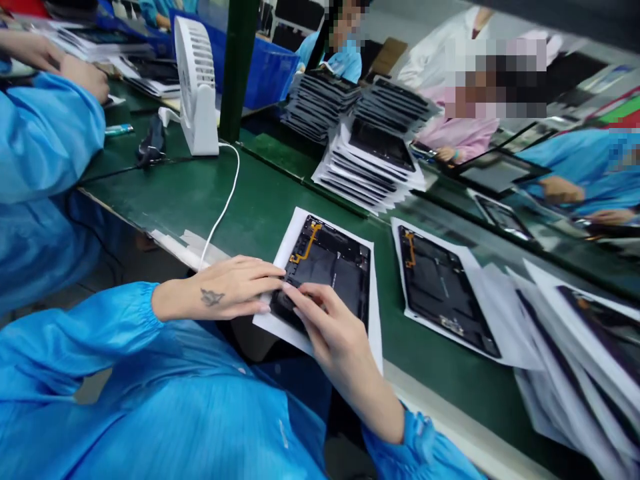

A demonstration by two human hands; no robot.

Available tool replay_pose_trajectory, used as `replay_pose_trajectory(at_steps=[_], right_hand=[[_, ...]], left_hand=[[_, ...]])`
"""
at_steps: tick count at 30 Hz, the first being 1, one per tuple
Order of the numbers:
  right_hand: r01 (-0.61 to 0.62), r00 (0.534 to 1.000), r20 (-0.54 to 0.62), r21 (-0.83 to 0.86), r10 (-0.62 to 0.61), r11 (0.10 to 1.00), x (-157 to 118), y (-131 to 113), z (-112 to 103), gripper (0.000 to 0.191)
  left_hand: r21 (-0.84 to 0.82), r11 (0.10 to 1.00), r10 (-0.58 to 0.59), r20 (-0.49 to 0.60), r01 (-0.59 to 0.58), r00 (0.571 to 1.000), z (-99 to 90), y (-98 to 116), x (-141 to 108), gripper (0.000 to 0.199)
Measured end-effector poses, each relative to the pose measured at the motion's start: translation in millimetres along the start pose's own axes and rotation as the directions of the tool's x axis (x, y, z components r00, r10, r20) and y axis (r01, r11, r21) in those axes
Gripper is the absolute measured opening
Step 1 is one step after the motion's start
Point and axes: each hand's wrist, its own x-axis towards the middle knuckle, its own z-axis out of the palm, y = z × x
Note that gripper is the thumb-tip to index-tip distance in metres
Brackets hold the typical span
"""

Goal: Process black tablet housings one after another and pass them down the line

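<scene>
A black tablet back housing (326,270) lies on a white paper sheet (374,340) in front of me, with an orange flex cable (308,245) along its upper left part. My left hand (223,291) reaches in from the left, fingers stretched out and fingertips at the housing's left edge. Over the lower left corner, my right hand (337,330) has its fingers drawn together in a pinch, close to the left fingertips. Whatever is between the right fingers, if anything, is too small and covered to make out.
To the right lie a second tablet housing (443,287) and several more on overlapping paper sheets (555,373). Stacked housings (370,167) stand behind. A white fan (196,87) with a white cable (231,193) is at the back left. A co-worker's blue sleeve (45,140) occupies the left.
</scene>
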Motion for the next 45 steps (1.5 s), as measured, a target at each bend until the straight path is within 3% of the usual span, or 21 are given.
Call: replay_pose_trajectory(at_steps=[4, 8, 25, 31, 35, 37, 40, 42, 45], right_hand=[[0.048, 0.999, -0.019, -0.007, -0.048, 0.999, -3.9, -3.6, 4.7, 0.039], [0.019, 0.999, -0.036, -0.007, -0.019, 1.0, -5.3, -5.3, 7.5, 0.038], [-0.006, 1.0, 0.021, -0.006, 0.006, 1.0, -5.1, -6.9, 8.7, 0.032], [0.14, 0.986, 0.113, -0.181, -0.121, 0.973, 5.6, -11.6, 0.5, 0.028], [0.241, 0.956, 0.218, -0.206, -0.195, 0.949, 10.8, -6.3, -3.4, 0.028], [0.194, 0.969, 0.178, -0.133, -0.169, 0.972, 6.7, -2.7, -1.9, 0.03], [0.039, 0.997, 0.066, -0.035, -0.036, 0.999, -4.1, -4.0, 4.0, 0.034], [-0.042, 0.999, 0.013, -0.018, 0.042, 0.999, -10.1, -9.7, 9.2, 0.027], [-0.056, 0.998, 0.0, -0.041, 0.056, 0.998, -14.6, -19.3, 16.9, 0.019]], left_hand=[[0.011, 1.0, -0.01, -0.046, 0.011, 0.999, 6.4, 3.2, -1.3, 0.047], [0.006, 1.0, -0.016, -0.057, 0.017, 0.998, 5.7, 5.6, 0.4, 0.045], [0.032, 0.999, -0.031, -0.027, 0.031, 0.999, 7.1, 6.7, 2.9, 0.043], [0.038, 0.999, -0.019, -0.015, 0.019, 1.0, 7.8, 7.0, 3.4, 0.042], [-0.073, 0.996, -0.056, 0.006, 0.057, 0.998, -1.6, 6.9, 2.0, 0.042], [-0.176, 0.972, -0.154, 0.024, 0.155, 0.988, -7.2, 4.9, 1.9, 0.043], [-0.242, 0.929, -0.276, 0.057, 0.281, 0.96, -10.0, -0.8, 3.5, 0.045], [-0.173, 0.952, -0.248, 0.053, 0.254, 0.967, -6.7, -4.7, 4.9, 0.047], [0.048, 0.993, -0.109, -0.008, 0.109, 0.994, 2.9, -8.8, 3.6, 0.053]])
